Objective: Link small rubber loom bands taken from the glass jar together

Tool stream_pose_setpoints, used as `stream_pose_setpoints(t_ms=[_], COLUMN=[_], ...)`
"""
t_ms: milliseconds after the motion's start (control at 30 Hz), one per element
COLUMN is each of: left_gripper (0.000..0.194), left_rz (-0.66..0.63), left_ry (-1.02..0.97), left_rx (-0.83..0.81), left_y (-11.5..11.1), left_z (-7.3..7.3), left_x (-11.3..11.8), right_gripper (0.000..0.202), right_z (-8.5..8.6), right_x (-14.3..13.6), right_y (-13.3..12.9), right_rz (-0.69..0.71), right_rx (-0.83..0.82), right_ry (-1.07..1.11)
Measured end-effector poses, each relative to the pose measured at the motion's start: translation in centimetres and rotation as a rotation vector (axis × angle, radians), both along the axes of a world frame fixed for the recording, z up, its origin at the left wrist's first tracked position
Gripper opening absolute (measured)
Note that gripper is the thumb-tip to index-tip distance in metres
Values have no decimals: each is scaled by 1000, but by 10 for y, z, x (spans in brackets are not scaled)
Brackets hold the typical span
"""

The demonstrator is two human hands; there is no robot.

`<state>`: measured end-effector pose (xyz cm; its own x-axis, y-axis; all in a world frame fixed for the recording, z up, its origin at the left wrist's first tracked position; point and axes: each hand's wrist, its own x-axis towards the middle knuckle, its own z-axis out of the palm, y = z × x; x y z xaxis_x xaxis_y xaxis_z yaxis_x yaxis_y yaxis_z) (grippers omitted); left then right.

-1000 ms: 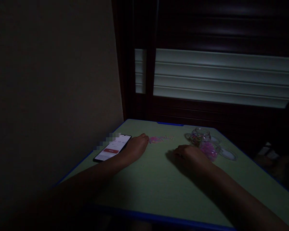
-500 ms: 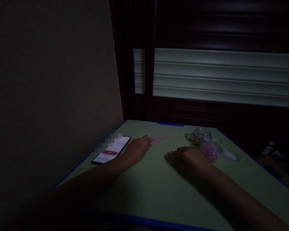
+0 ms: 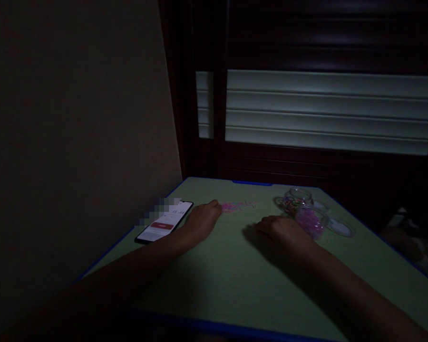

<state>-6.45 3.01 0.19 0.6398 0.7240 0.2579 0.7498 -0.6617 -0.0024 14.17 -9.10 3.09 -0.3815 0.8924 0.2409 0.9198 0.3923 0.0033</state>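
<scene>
My left hand [image 3: 204, 220] rests on the table with its fingers curled together, at the left edge of a loose pile of tiny pink and multicoloured pieces [image 3: 235, 206]. Whatever its fingertips may hold is hidden. My right hand [image 3: 283, 230] is closed too, knuckles up, just over the tabletop left of the jars, and its fingertips are out of sight. Close behind it, a clear jar of pink pieces [image 3: 311, 223] seems to lean or lie on its side. Past that stands a clear open jar [image 3: 297, 201] with small multicoloured rings.
A phone [image 3: 166, 223] with a lit screen lies left of my left hand. Round clear lids [image 3: 340, 227] lie right of the jars. The pale green table [image 3: 214, 280] has a blue edge, with a wall to the left and dark slatted panelling behind. Dim light blurs details.
Both hands stay almost where they were. The view has shifted very slightly, and the pieces on the table look much the same.
</scene>
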Motion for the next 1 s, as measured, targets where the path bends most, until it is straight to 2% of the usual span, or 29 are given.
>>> stream_pose_setpoints(t_ms=[300,600,1000], left_gripper=[27,28,27], left_rz=[-14,-34,-49], left_ry=[-65,-67,-142], left_rx=[72,142,146], left_y=[-1,2,-1], left_z=[0,-5,-3], left_x=[-1,0,1], right_gripper=[23,21,24], right_z=[-1,-1,0], right_x=[1,1,0], right_y=[0,-1,-1], right_rz=[22,35,38], right_rx=[10,12,5], right_ry=[0,2,26])
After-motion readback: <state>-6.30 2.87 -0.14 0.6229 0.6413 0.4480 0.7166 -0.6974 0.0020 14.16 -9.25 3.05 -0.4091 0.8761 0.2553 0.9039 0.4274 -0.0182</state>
